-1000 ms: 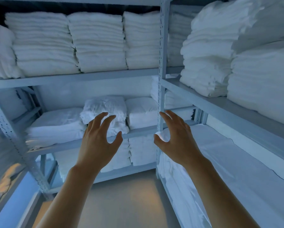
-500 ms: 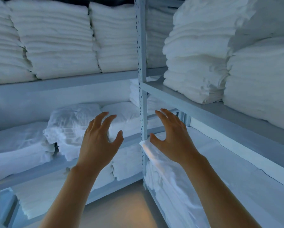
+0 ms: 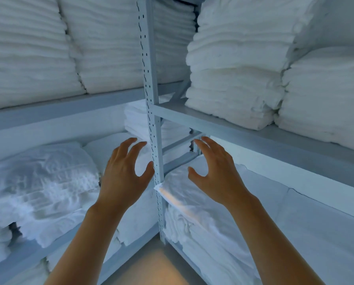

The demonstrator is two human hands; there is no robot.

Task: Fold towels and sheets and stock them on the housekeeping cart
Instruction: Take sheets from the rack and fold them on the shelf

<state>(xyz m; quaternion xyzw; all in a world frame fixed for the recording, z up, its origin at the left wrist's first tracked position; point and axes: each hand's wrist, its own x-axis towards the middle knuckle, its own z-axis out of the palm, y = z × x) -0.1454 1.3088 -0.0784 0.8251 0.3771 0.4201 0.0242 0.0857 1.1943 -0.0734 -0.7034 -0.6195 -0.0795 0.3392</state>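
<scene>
Both hands are held out empty, fingers spread & lightly curved: left hand (image 3: 123, 177) in front of the rear rack, right hand (image 3: 215, 175) above the folded sheet pile (image 3: 194, 202) on the R-side middle shelf, not touching it. Nothing is gripped.

Step judged: a reach for linen to be taken off the rack. It would be done best if the top sheet is pinched at its near corner and far edge w/ both hands, lifted flat so folds are kept, and swung clear of the perforated upright (image 3: 151, 112) between the hands.

Counted: 2 hands; 1 upright; approx. 4 tall stacks of folded towels (image 3: 239, 64) on the upper shelves; 1 bagged linen bundle (image 3: 42, 179) lower left, w/ more folded piles behind and beneath, no. not clear. No housekeeping cart is in view.
</scene>
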